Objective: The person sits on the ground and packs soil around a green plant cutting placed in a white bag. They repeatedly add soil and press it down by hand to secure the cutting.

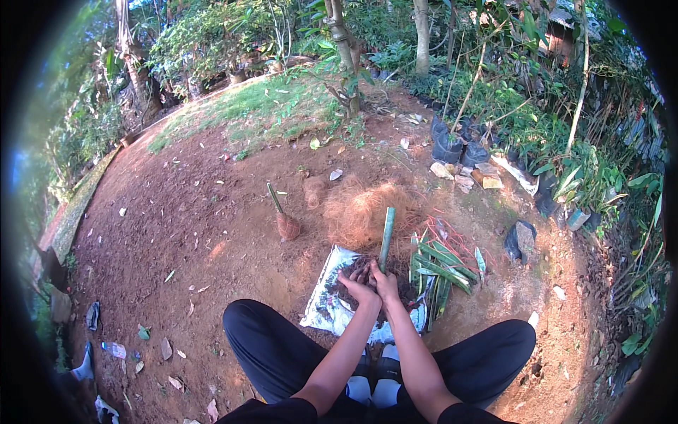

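Observation:
Close together over a white plastic sack, my two hands work at a clump of dark soil. My left hand is cupped and closed around the soil. Beside it my right hand closes around the lower end of a thick green leaf cutting, which stands nearly upright. Its base is hidden by my fingers and the soil. More loose dark soil lies on the sack. Several cut long green leaves are piled to the right of the sack.
Behind the sack sits a heap of brown fibre, with red string to its right. A fibre-wrapped ball with a green cutting stands on the left. Black plant bags and stones are farther right. A plastic bottle lies far left.

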A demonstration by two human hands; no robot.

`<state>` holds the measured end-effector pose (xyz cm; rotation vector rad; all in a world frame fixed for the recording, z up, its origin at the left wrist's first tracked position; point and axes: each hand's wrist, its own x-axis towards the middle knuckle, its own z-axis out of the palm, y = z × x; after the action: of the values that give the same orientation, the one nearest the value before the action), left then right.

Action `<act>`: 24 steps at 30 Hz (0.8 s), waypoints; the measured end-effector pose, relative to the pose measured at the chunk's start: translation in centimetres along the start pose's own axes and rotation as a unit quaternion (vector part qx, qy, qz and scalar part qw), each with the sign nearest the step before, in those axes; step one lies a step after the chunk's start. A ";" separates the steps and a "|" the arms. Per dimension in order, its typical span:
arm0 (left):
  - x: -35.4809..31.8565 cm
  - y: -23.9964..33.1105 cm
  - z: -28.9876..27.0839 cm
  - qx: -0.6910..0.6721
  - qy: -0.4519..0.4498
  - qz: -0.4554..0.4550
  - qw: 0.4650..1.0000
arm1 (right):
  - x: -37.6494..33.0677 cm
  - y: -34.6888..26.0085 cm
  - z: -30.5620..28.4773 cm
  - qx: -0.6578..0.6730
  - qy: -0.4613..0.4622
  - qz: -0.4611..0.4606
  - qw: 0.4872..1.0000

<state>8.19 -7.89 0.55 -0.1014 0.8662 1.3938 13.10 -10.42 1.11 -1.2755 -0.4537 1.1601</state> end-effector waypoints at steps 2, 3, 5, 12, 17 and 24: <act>0.1 -0.2 -0.4 0.025 0.009 -0.003 1.000 | 0.2 0.5 -0.2 0.010 0.004 -0.004 1.000; 0.2 -0.4 -0.6 0.024 -0.014 -0.009 1.000 | 0.3 0.7 -0.2 0.003 0.021 0.013 1.000; 0.8 -0.6 -0.8 0.014 -0.047 -0.029 0.998 | 0.6 0.8 -0.1 0.020 0.054 0.010 0.998; 3.2 -0.4 -0.9 0.365 -0.145 0.124 0.911 | 1.1 0.0 -0.6 -0.070 0.030 -0.020 0.997; 2.0 1.5 -0.3 0.528 -0.286 0.134 0.789 | 2.1 -0.4 -2.2 -0.121 0.026 -0.027 0.992; 1.2 1.5 -0.1 0.528 -0.294 0.146 0.783 | 1.9 -0.2 -2.1 -0.142 -0.038 -0.018 0.989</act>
<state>6.72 -6.58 0.41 1.3171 1.0200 0.9243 15.65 -9.82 0.03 -1.4637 -0.7161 1.1436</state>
